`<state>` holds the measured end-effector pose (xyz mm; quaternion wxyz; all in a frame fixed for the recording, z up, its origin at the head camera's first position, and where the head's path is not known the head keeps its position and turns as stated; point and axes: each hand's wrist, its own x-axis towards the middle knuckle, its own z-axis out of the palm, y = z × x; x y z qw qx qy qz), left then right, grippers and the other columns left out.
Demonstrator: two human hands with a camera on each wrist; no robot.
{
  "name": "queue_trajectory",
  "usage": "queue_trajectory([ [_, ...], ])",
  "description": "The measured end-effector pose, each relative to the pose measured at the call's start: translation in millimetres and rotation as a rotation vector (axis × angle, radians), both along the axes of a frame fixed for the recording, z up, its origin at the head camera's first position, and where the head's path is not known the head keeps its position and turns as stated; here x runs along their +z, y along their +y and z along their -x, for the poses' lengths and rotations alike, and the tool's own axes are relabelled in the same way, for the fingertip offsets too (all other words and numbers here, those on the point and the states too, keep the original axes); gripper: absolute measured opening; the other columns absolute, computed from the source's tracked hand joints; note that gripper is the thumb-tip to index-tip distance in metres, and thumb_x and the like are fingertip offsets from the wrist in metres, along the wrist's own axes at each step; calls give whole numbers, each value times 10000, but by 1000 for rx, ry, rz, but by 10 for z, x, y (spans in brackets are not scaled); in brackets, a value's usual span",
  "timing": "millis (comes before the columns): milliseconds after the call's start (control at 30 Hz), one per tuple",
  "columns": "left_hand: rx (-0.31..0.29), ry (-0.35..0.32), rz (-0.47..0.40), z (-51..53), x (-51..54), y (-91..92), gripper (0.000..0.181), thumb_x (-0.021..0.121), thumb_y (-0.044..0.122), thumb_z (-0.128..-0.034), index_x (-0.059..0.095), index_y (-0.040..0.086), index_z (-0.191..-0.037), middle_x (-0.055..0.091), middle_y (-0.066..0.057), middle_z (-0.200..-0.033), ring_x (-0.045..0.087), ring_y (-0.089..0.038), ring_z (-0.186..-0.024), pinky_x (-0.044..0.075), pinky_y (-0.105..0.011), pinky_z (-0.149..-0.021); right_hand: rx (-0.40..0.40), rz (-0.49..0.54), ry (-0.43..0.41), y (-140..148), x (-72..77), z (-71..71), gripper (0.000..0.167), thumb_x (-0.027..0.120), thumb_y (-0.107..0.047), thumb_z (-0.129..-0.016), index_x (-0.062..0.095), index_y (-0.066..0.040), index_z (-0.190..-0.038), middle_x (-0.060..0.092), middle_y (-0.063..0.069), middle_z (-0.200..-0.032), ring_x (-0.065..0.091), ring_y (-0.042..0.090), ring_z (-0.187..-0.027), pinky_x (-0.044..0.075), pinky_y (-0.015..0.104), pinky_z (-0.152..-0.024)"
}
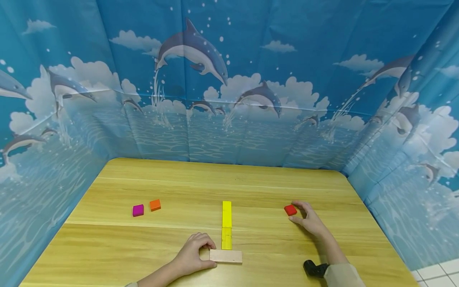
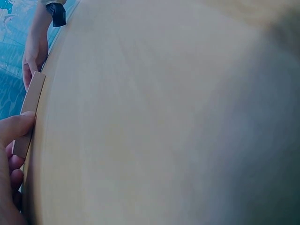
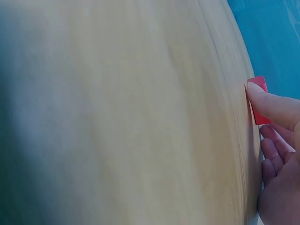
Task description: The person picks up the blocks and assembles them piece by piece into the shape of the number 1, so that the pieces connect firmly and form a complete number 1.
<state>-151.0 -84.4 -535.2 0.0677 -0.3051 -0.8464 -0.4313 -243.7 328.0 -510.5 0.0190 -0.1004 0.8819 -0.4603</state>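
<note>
From my remote station, I am seeing the left hand point(image 1: 193, 254) pinching the left end of an oblong pale wooden block point(image 1: 226, 257), well short of the far edge. The right hand point(image 1: 311, 221) is holding a small square red block point(image 1: 290, 210) between thumb and fingers, nearer the right edge. Blue dolphin-printed curtains point(image 1: 251, 139) are surrounding the yellowish wood-grain tabletop point(image 1: 265, 191).

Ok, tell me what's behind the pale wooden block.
Just beyond the pale wooden block, a yellow strip stretches away along the table. Whether it continues under the block can't be seen; that spot is covered.
</note>
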Motion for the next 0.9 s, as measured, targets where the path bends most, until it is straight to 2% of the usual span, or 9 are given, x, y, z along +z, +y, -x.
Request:
queue_trajectory([
  [200, 1, -18, 6, 2, 10, 3, 339, 816, 334, -627, 585, 278, -869, 516, 221, -835, 444, 4, -778, 355, -262, -773, 4, -12, -1, -1, 12, -9, 527, 666, -136, -832, 442, 65, -1265, 361, 257, -1248, 344, 430, -1186, 238, 582, -995],
  [567, -1, 7, 0, 3, 5, 6, 338, 818, 322, -627, 585, 261, -864, 518, 211, -825, 443, 6, -769, 350, -274, -785, -20, -48, 24, -5, -10, -10, 434, 649, -184, -849, 509, 66, -1176, 400, 250, -1209, 382, 438, -1162, 277, 572, -981],
  [900, -1, -10, -1, 5, -2, 6, 337, 817, 326, -629, 586, 268, -867, 519, 212, -829, 444, -4, -771, 354, -259, -766, -67, -67, 32, -10, -20, -6, 428, 674, -206, -829, 530, 44, -1145, 483, 204, -1135, 467, 361, -1071, 343, 539, -935],
])
